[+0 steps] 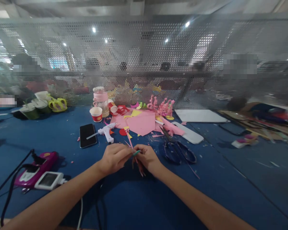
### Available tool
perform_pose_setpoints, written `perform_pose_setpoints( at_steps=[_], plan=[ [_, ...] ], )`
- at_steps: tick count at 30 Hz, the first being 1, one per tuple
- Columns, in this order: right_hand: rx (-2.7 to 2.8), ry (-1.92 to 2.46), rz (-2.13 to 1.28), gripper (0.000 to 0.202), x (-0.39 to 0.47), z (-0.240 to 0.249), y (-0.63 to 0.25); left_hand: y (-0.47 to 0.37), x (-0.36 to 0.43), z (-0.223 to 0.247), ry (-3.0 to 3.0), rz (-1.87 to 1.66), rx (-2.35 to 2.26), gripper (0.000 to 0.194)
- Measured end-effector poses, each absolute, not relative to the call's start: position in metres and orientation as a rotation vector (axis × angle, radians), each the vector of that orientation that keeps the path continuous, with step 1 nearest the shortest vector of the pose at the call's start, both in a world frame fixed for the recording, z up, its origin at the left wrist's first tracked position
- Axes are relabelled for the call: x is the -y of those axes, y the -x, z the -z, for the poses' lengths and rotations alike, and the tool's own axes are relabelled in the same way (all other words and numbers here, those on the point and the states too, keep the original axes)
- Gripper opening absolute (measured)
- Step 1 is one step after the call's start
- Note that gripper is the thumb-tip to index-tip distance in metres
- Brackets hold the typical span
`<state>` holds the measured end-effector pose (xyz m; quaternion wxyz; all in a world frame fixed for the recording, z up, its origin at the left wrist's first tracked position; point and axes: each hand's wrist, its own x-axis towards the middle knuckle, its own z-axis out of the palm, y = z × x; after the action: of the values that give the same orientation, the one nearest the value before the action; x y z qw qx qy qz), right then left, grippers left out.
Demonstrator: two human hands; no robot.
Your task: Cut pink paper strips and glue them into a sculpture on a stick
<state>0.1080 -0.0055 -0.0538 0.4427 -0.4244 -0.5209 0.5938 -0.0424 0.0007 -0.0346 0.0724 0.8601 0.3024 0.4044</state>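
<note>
At the middle of the blue table [124,191] my two hands meet. My left hand [116,157] is pinched, its fingertips at a narrow pink strip [129,139] that rises from between the hands. My right hand [146,158] has its fingers closed round the lower part of the same strip, beside a small green piece [136,153]. Thin pink ends hang below the right fingers. What exactly the left fingertips grip is too small to tell. Just beyond the hands lie pink foam sheets [141,123], and a white glue gun [108,131] rests to their left.
Scissors with dark blue handles [180,152] lie right of my hands. A black phone [87,135], paper cup [96,114] and jar [100,100] stand or lie left. Further left is a magenta power strip [36,171] with cables. A perforated screen [144,57] stands behind; a white tray [201,116] lies right.
</note>
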Motion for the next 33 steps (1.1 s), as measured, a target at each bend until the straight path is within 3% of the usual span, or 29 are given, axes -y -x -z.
perform_pose_setpoints(
  at_steps=[5,8,12,19,27,33],
  plan=[
    [1.339,1.093,-1.416,0.039,0.008,0.050,-0.107,0.043,-0.005,0.032,-2.103,-1.518,-1.268,0.034],
    [1.379,1.076,-1.385,0.038,0.010,0.050,-0.108,0.044,-0.017,0.034,-1.826,-1.487,-1.384,0.043],
    [1.426,1.067,-1.344,0.036,0.010,0.051,-0.109,0.043,-0.028,0.036,-1.708,-1.557,-1.333,0.024],
    [1.438,1.103,-1.327,0.037,0.012,0.049,-0.107,0.043,-0.025,0.032,-2.050,-1.579,-1.112,0.034],
    [1.458,1.074,-1.327,0.036,0.013,0.051,-0.108,0.043,-0.023,0.031,-2.240,-1.674,-1.068,0.018],
    [1.491,1.071,-1.294,0.033,0.013,0.054,-0.109,0.043,-0.024,0.033,-2.262,-1.727,-1.069,0.018]
  ],
)
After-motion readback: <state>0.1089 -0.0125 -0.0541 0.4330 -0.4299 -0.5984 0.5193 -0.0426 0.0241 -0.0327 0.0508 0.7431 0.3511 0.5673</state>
